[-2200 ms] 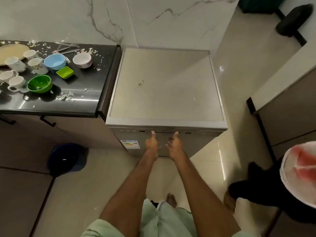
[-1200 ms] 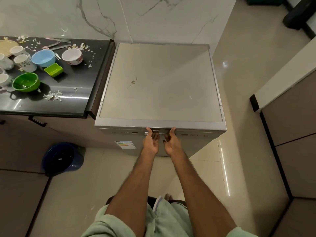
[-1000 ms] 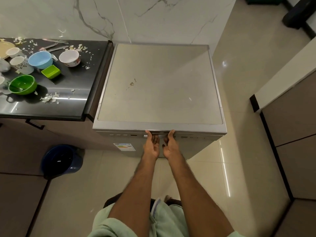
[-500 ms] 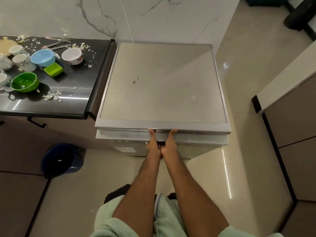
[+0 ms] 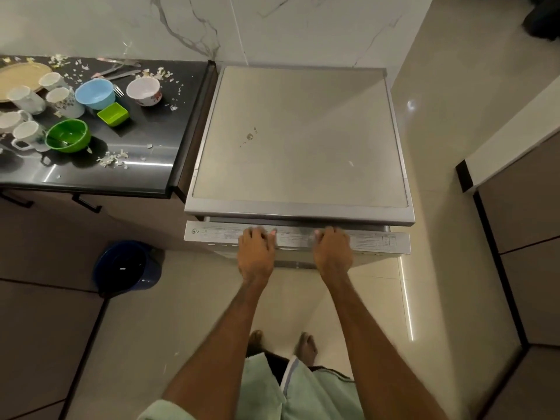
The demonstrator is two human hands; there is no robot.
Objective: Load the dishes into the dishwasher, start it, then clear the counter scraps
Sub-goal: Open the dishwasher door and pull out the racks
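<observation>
The left hand (image 5: pixel 257 253) and right hand (image 5: pixel 332 253) now sit apart on the top edge of the dishwasher door (image 5: pixel 375 241), fingers curled over it. Half a second ago they were pressed together at its middle. The door has swung further out from under the top of the dishwasher (image 5: pixel 300 140). Beyond, on the left, the dishes lie unmoved on the counter (image 5: pixel 145 177): green bowl (image 5: pixel 68 135) nearer its front edge, blue bowl (image 5: pixel 95 93) behind, scraps (image 5: pixel 113 157) scattered.

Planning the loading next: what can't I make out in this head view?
Head view:
- Dishwasher's inside: hidden behind the barely open dishwasher door and top panel.
- Fingertips of left hand and right hand: curled over the door's edge, blurred.
- Door-edge print: too small.
- Left frame edge cuts the plate and a cup.
</observation>
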